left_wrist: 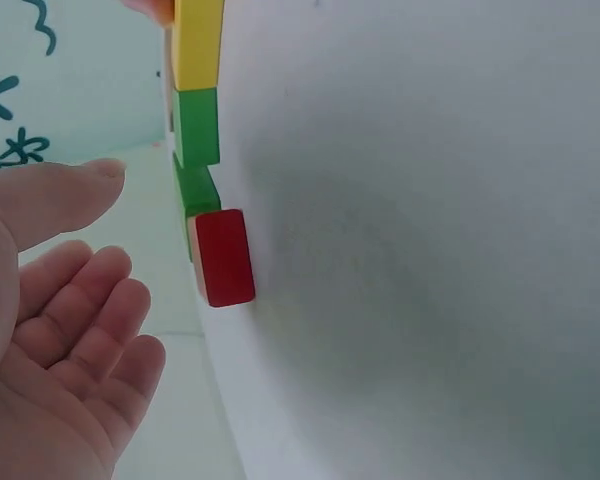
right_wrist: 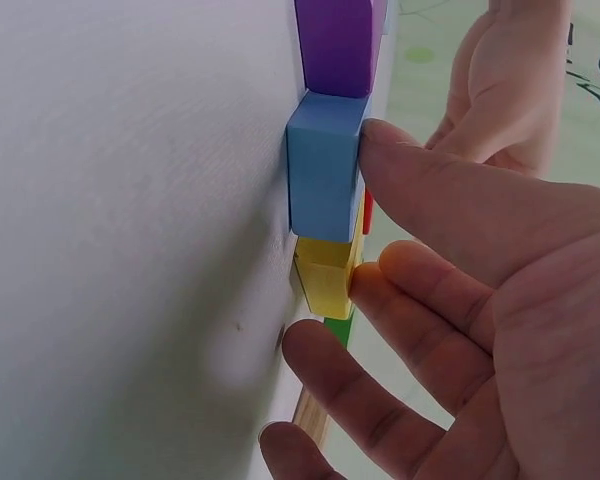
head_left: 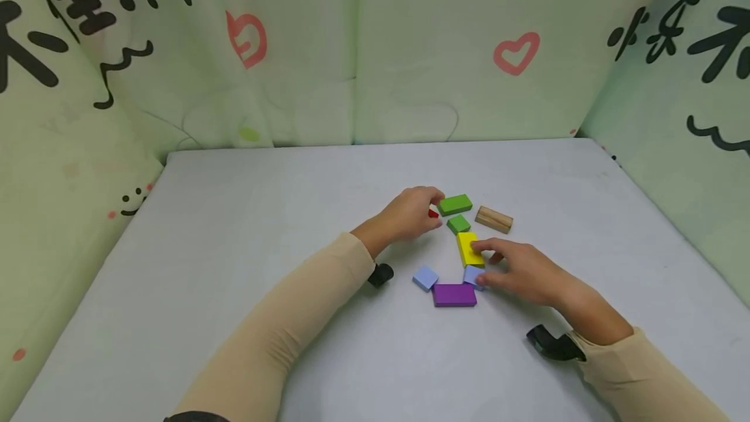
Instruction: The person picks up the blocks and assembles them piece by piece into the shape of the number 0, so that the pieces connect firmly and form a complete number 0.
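In the head view, a line of wooden blocks curves across the white table. My left hand (head_left: 410, 213) is beside the red block (left_wrist: 225, 257), its thumb and loosely bent fingers apart from it in the left wrist view. At the red block's side lies a long green block (head_left: 454, 204), followed by a smaller green block (head_left: 459, 224) and a yellow block (head_left: 467, 249). My right hand (head_left: 521, 272) has its thumb at the edge of a light blue block (right_wrist: 323, 170) and a finger against the yellow one. A purple block (head_left: 454, 295) adjoins that blue block.
Another light blue block (head_left: 425, 278) sits at the purple block's left corner. A plain wood-coloured piece (head_left: 494, 219) lies right of the green blocks. Printed light green curtains (head_left: 410, 51) surround the white table (head_left: 234, 213) at the back and sides.
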`<action>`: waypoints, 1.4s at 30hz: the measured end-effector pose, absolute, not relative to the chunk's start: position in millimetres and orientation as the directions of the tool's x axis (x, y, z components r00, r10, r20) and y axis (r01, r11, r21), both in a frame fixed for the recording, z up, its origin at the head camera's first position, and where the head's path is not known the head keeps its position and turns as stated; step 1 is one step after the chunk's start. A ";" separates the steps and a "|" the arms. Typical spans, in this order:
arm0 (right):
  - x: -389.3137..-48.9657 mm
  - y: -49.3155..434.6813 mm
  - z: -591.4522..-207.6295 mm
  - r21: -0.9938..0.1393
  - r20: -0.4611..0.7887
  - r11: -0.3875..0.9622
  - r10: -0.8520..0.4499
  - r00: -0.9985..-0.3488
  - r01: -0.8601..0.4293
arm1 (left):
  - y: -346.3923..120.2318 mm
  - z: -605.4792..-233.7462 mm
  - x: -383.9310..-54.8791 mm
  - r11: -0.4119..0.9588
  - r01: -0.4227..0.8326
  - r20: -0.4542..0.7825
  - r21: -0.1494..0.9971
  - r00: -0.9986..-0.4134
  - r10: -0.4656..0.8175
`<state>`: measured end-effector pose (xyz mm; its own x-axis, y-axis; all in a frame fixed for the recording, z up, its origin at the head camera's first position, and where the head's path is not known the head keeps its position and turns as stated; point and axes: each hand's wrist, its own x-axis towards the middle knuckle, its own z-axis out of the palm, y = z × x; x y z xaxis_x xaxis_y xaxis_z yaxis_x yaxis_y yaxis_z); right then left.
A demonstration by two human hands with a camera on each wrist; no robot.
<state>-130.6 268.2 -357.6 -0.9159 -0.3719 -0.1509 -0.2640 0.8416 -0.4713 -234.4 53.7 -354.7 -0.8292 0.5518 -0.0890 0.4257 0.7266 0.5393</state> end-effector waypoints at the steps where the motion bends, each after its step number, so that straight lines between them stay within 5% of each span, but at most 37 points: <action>1: -130.4 268.4 -357.9 -0.471 -0.150 0.842 -0.371 -0.917 -0.264 | 55.1 -355.7 -236.7 0.728 0.421 -0.089 0.541 -0.832 0.547; 42: -128.5 270.2 -359.1 -0.468 -0.138 0.844 -0.363 -0.921 -0.263 | 85.6 -373.4 -266.6 0.811 0.335 -0.151 0.479 -0.879 0.453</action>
